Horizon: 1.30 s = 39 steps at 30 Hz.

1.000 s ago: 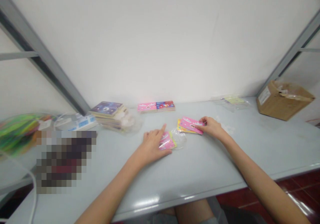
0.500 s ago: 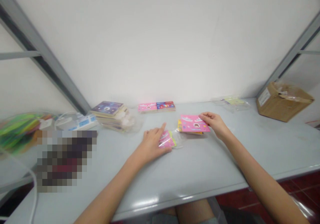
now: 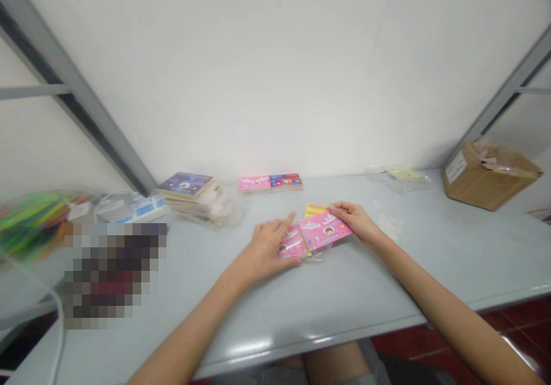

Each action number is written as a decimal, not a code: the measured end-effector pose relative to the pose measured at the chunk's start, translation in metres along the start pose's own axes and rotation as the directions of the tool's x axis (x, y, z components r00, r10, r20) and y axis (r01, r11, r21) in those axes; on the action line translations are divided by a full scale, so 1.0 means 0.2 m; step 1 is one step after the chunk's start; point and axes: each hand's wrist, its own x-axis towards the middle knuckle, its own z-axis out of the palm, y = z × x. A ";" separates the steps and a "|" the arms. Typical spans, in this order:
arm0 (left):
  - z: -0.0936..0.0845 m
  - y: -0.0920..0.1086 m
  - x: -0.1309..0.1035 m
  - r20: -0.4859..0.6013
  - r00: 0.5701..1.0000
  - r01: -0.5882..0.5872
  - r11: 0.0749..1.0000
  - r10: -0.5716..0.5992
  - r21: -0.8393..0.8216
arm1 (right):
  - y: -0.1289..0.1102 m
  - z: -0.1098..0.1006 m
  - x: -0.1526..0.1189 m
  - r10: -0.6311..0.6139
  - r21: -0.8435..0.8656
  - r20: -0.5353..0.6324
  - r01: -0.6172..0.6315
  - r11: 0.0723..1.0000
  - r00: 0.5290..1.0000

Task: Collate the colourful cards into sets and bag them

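Note:
My left hand (image 3: 267,249) spans a small clear plastic bag (image 3: 318,256) on the table, thumb along the near edge and index finger along the far edge. Inside the bag is a pink printed card (image 3: 291,244) with a yellow-green edge beside it. My right hand (image 3: 353,220) pinches another pink card (image 3: 326,231) by its upper right corner. The left end of that card meets the bag's right side, overlapping it; whether it is inside the plastic I cannot tell. Behind it shows a yellow card (image 3: 314,210), partly hidden.
Pink cards (image 3: 253,184) and red-blue cards (image 3: 286,182) lie side by side near the wall. A taller card stack (image 3: 187,193) stands left, by a power strip (image 3: 146,208). At right are a flat bag with a yellow-green card (image 3: 402,175) and a cardboard box (image 3: 486,178).
My right hand has brought the pink card left and toward me, up to the bag. The yellow card beneath is now behind it. My left hand has shifted slightly right with the bag.

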 end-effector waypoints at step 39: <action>0.05 -0.02 -0.01 0.043 0.992 0.118 0.991 -0.121 0.064 | 0.03 -0.03 0.01 -0.317 -0.641 0.068 0.285 0.712 0.946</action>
